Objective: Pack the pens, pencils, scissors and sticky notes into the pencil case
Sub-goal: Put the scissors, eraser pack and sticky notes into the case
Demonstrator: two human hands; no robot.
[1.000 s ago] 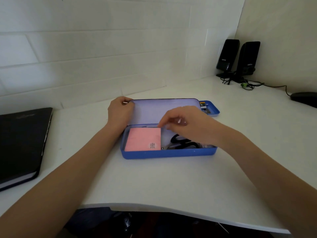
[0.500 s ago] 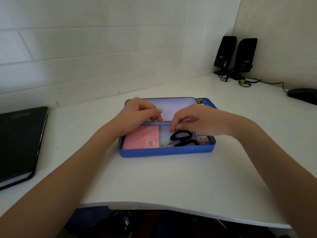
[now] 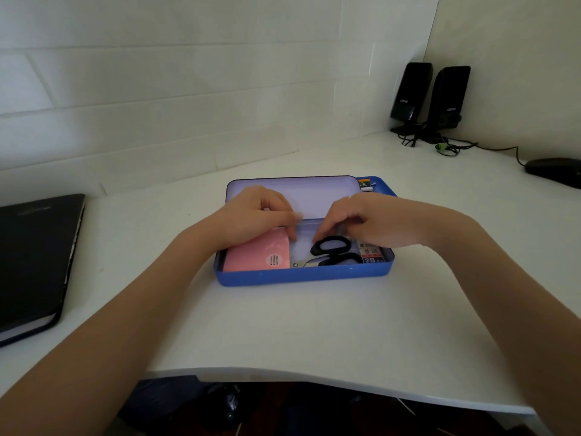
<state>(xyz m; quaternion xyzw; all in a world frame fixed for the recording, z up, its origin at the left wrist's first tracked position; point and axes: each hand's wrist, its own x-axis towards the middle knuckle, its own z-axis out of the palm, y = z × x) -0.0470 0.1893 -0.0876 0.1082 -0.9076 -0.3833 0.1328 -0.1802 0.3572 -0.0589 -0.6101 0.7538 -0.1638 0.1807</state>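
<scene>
Two hands over open blue pencil case (image 3: 301, 276): left hand (image 3: 251, 218) and right hand (image 3: 361, 220) with fingers curled, grasp unclear. Pink sticky notes (image 3: 257, 256), black scissors (image 3: 333, 251) inside. Step: arranging contents; next, close lid (image 3: 314, 195).

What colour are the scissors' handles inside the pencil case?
Black. The scissors show in the head view, lying in the blue pencil case.

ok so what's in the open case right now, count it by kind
pink sticky note pad: 1
black-handled scissors: 1
small pack marked 2B: 1
total: 3

All lie in the blue pencil case. No loose pens or pencils show; the left hand and right hand cover the back of the tray.
</scene>
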